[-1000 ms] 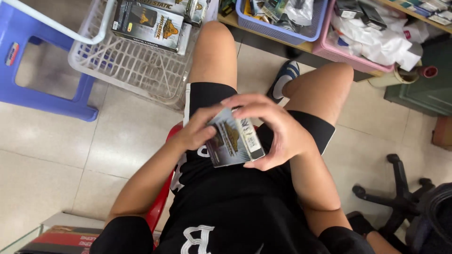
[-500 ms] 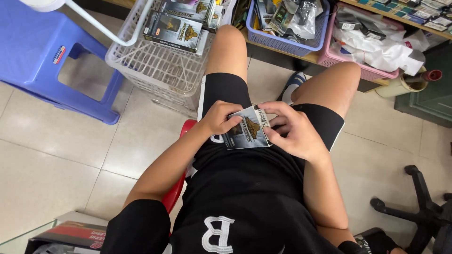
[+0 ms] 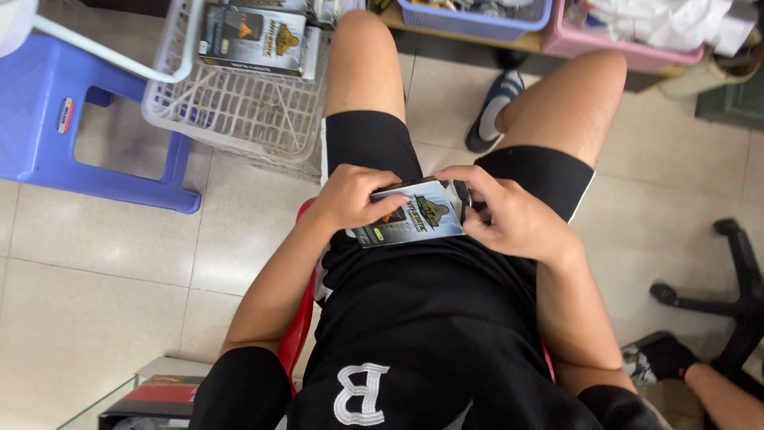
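I sit on a red stool and hold a small flat printed box (image 3: 414,213) over my lap, between my thighs. My left hand (image 3: 354,197) grips its left end with fingers curled over the top edge. My right hand (image 3: 509,216) holds the right end, thumb and fingers pinching at the box's flap. The box face is silvery grey with a dark and gold picture. Both hands are shut on the same box.
A white wire basket (image 3: 231,103) with similar dark boxes (image 3: 253,38) stands front left, next to a blue plastic stool (image 3: 87,119). Purple and pink bins (image 3: 629,44) line a low shelf ahead. A black chair base (image 3: 728,295) and another person's foot (image 3: 664,358) are at right.
My view has tilted down and closer. The box has dropped lower onto my lap and turned flatter, with my right hand shifting to its right end.
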